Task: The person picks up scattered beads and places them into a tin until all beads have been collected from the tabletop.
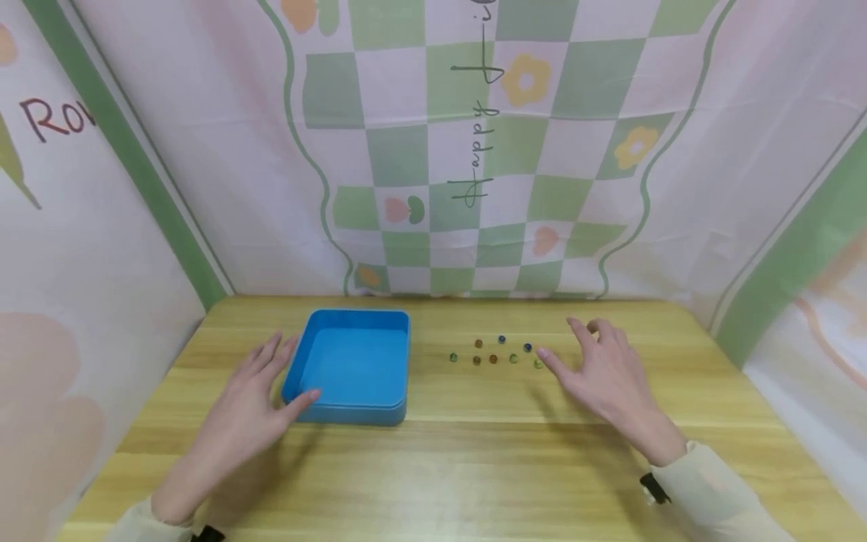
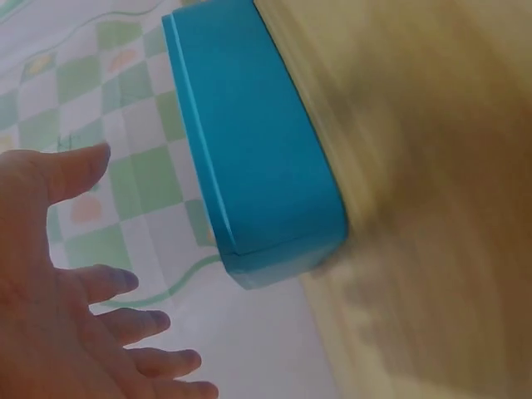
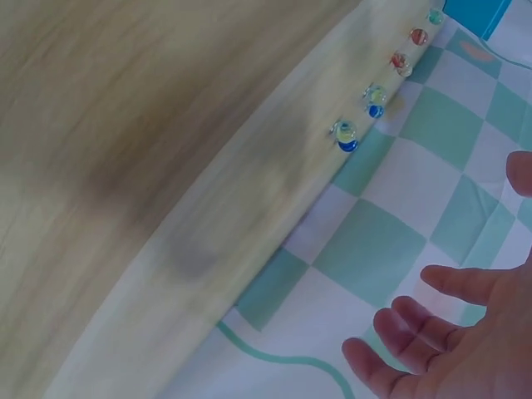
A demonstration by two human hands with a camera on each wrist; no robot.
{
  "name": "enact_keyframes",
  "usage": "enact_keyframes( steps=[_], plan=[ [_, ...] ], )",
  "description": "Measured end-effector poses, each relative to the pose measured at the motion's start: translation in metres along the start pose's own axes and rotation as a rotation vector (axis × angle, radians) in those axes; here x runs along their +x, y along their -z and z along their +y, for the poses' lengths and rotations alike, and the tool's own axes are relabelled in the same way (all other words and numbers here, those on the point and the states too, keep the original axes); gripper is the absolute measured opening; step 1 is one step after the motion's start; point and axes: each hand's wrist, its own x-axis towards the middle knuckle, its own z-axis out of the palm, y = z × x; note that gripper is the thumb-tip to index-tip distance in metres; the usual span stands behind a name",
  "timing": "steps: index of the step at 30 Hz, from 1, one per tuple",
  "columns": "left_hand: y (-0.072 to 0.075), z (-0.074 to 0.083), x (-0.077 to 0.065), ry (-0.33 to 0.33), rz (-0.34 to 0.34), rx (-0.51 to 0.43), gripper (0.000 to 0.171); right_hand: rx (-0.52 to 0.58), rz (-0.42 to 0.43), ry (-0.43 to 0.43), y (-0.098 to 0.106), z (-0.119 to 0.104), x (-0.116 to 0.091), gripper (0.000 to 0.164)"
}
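Observation:
A square blue tray (image 1: 352, 414) with raised walls sits on the wooden table, left of the middle. My left hand (image 1: 247, 403) hovers at its left side, thumb over the near left corner and fingers spread; in the left wrist view this hand (image 2: 75, 291) is apart from the tray's side (image 2: 258, 125). To the right of the tray lie several small glass marbles (image 1: 493, 359), in green, amber and blue. My right hand (image 1: 612, 376) is held just right of them, fingers relaxed and empty, its thumb close to a yellow-green marble (image 1: 538, 363).
The wooden table (image 1: 474, 482) reaches back to a hanging cloth (image 1: 460, 150) with green and white checks. Further printed cloth (image 1: 88, 339) hangs along the left side, and another panel (image 1: 806, 248) on the right.

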Motion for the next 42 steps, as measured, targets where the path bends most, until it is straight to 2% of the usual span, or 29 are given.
enact_keyframes(
  steps=[4,9,12,17,21,25,28,33,38,42],
  plan=[
    [-0.002,-0.006,-0.002,0.014,-0.022,-0.06,0.1,0.023,-0.006,-0.004,-0.001,0.001,0.0,0.086],
    [-0.006,-0.01,-0.006,-0.015,0.008,-0.16,0.099,0.093,-0.05,-0.019,-0.003,-0.001,0.002,0.08],
    [-0.009,-0.011,-0.007,-0.01,0.028,-0.209,0.098,0.161,-0.086,-0.039,-0.003,-0.003,0.002,0.075],
    [-0.014,-0.011,-0.008,0.086,-0.001,-0.293,0.102,0.285,-0.118,-0.083,-0.004,-0.006,0.004,0.067],
    [-0.018,-0.012,-0.009,0.191,-0.057,-0.449,0.107,0.412,-0.154,-0.132,-0.004,-0.008,0.006,0.061],
    [-0.02,-0.014,-0.009,0.256,-0.085,-0.589,0.111,0.571,-0.221,-0.22,-0.003,-0.01,0.007,0.059],
    [-0.021,-0.014,-0.008,0.267,-0.089,-0.623,0.11,0.652,-0.257,-0.265,0.0,-0.011,0.008,0.062],
    [-0.023,-0.016,-0.006,0.267,-0.077,-0.662,0.101,0.727,-0.291,-0.291,0.0,-0.009,0.009,0.067],
    [-0.027,-0.018,-0.005,0.297,-0.087,-0.694,0.098,0.761,-0.308,-0.311,-0.004,-0.005,0.009,0.07],
    [-0.029,-0.019,-0.004,0.31,-0.089,-0.673,0.098,0.757,-0.317,-0.331,-0.006,-0.002,0.008,0.069]
  ],
)
